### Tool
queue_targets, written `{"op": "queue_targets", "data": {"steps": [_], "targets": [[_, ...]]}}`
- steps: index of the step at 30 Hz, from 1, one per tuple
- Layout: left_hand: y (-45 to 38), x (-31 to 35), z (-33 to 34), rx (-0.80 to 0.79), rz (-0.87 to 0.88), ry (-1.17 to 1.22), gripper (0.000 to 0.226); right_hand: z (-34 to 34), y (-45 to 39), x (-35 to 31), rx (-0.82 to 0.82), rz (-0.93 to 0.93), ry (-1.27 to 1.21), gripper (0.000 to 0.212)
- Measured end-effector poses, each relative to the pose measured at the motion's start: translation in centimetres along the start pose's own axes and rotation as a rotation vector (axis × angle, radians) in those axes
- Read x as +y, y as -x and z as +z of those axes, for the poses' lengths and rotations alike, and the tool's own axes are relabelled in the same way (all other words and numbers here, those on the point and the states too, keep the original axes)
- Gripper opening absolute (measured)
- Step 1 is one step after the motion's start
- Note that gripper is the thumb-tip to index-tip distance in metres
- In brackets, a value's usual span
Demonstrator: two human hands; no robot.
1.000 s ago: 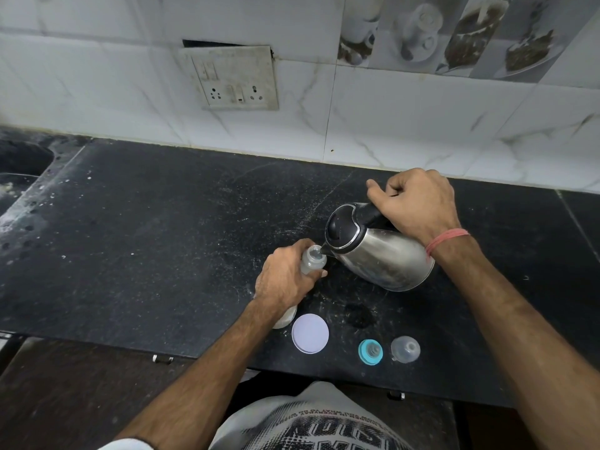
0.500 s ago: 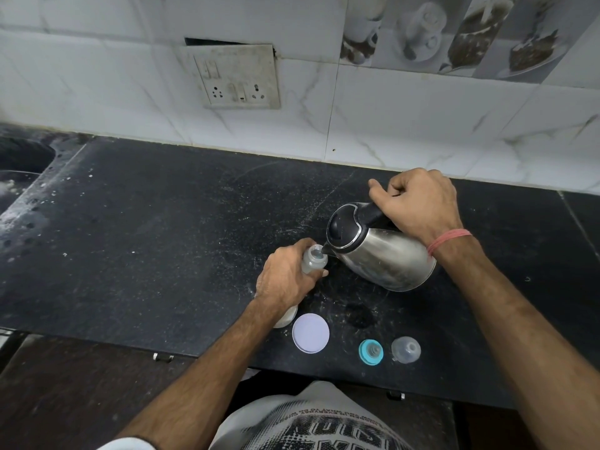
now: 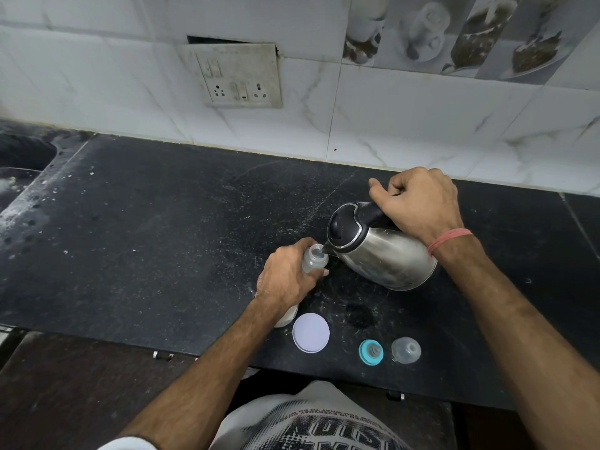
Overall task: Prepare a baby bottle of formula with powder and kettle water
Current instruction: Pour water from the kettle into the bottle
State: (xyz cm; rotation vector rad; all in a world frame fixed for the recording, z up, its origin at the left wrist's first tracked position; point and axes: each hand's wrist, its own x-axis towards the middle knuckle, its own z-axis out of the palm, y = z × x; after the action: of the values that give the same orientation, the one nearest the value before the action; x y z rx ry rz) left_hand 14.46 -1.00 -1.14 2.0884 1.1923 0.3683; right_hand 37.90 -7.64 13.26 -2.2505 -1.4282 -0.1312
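Seen from the head camera, looking down: a person stands at a black stone counter (image 3: 162,238) dusted with pale specks. Everything below is placed relative to the steel kettle (image 3: 380,251), which sits near the middle right of the counter, lifted and tipped over to the left.

The right hand (image 3: 422,203) is wrapped around the kettle's black handle at its upper right, fingers curled tight, with a red thread band (image 3: 449,241) on the wrist. The kettle's black lid is shut, and its spout points down and left.

Right at the spout tip is the open mouth of a clear baby bottle (image 3: 313,259), leaning toward the kettle. The left hand (image 3: 287,277) grips the bottle's body, fingers and thumb curled round it. The bottle's base shows below the wrist and looks whitish.

Below the kettle, near the counter's front edge, lie three loose parts: a round white lid (image 3: 311,332) just beside the bottle's base, a teal ring with a teat (image 3: 370,351) to its right, and a clear dome cap (image 3: 406,350) beside that.

Above and left of the kettle, a grimy socket plate (image 3: 240,76) is set in the white tiled wall (image 3: 389,125).
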Motion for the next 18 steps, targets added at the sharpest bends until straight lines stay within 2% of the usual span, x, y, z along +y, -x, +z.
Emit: {"op": "queue_targets", "data": {"steps": [18], "targets": [[-0.01, 0.03, 0.05, 0.023, 0.014, -0.009, 0.045, 0.21, 0.01, 0.18, 0.0, 0.002, 0.006, 0.067]]}}
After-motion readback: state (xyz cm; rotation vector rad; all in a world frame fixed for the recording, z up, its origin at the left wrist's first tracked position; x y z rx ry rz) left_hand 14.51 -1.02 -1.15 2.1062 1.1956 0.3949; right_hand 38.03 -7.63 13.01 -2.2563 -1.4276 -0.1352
